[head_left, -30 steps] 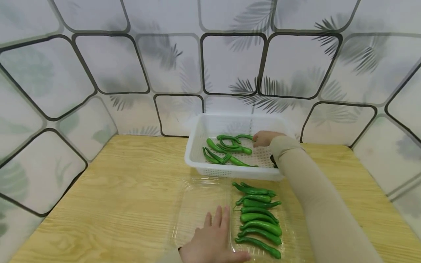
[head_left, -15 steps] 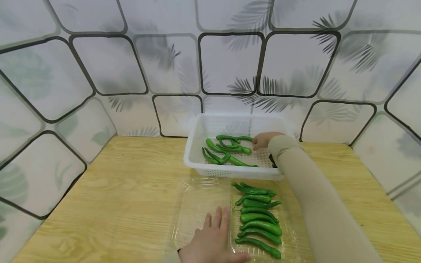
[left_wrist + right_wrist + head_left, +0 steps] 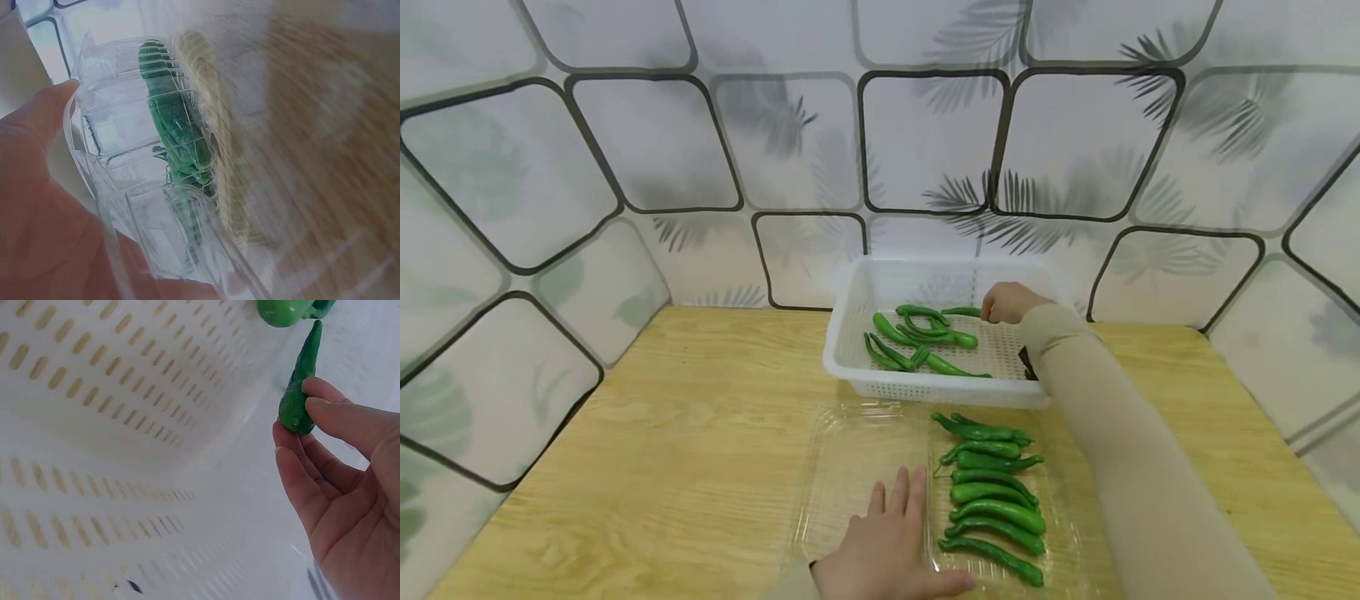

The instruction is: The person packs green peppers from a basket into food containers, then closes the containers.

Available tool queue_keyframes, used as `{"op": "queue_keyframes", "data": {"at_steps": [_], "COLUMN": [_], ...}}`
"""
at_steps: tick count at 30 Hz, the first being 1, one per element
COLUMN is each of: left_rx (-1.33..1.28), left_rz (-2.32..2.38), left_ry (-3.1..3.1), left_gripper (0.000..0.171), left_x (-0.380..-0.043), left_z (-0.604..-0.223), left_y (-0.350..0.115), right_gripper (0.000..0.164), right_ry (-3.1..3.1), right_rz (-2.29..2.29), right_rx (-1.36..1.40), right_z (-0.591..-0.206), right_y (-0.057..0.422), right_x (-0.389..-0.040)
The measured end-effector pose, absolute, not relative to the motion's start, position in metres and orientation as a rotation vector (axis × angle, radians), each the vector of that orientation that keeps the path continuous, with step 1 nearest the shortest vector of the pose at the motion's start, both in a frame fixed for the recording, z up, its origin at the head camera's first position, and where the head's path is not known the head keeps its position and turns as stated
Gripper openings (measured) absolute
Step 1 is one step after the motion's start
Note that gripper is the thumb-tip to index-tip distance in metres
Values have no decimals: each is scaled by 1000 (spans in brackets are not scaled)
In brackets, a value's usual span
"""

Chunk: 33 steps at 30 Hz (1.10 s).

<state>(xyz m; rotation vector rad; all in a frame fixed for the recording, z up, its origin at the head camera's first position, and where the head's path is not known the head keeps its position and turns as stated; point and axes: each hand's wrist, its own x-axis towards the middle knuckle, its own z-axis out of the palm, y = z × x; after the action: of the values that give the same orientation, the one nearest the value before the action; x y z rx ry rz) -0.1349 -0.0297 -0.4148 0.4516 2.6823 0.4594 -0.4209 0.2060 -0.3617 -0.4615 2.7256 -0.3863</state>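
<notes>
In the head view my right hand [image 3: 1013, 302] is over the right side of a white slotted plastic basket [image 3: 940, 390]. Its thumb and fingers pinch a green chili pepper [image 3: 299, 394] by the thick end, as the right wrist view shows. More green chili peppers [image 3: 925, 332] lie loosely in the basket. My left hand [image 3: 883, 542] rests with fingers stretched out on the clear plastic clamshell box [image 3: 838, 467], near the fold between its halves. Its thumb reaches over the edge of the right half, where several green peppers [image 3: 996, 512] lie in a row, stacked crosswise.
The box lies on a wood-grain table [image 3: 685, 433], just in front of the basket. Behind the basket rises a patterned wall covering [image 3: 925, 142], which also closes off both sides.
My right hand has lifted slightly up and to the right with the pinched pepper, which has drawn away from the other peppers. The left hand keeps its place.
</notes>
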Motion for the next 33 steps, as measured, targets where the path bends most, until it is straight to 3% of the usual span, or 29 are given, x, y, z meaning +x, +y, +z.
{"op": "queue_keyframes", "data": {"at_steps": [15,33], "left_rx": [563,619], "left_rz": [458,355], "left_ry": [2735,2801], "left_gripper": [115,116], "left_x": [-130,-128], "left_z": [-409,-405], "left_y": [-33,-33], "right_gripper": [22,23], "right_ry": [2801,2747], "right_rz": [-390,-410], "right_rx": [-492,-612], "right_z": [-309,-287], "right_y": [212,226], "right_x": [-404,-359]}}
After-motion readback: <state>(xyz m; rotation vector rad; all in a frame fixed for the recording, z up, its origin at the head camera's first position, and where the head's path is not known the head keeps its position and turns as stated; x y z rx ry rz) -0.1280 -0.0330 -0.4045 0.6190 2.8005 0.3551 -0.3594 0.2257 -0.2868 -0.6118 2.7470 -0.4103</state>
